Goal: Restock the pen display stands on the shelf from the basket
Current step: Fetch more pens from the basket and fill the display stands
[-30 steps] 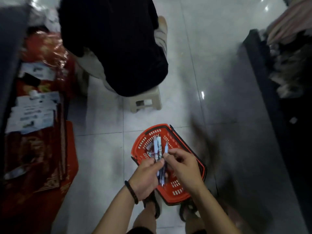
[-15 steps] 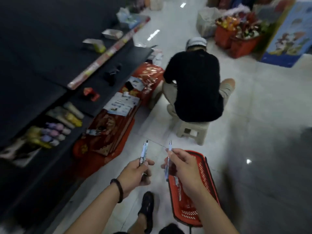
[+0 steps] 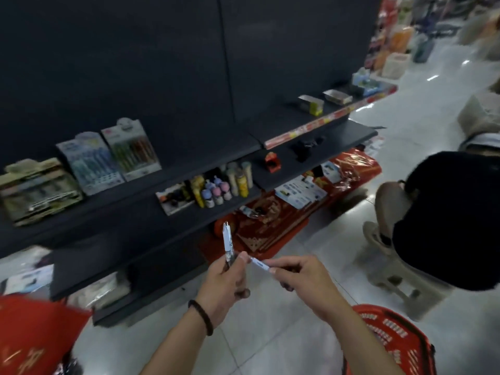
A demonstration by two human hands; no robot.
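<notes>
On the shelf at left, we are facing three pen display stands; how full they are, we cannot tell. At centre, our left hand is gripping one pen upright, fingers curled round it, while our right hand is pinching a second pen held level, its end close against the left fingertips. At lower right, the red basket is sitting on the floor. We are judging the restocking unfinished: both pens are awaiting placement.
</notes>
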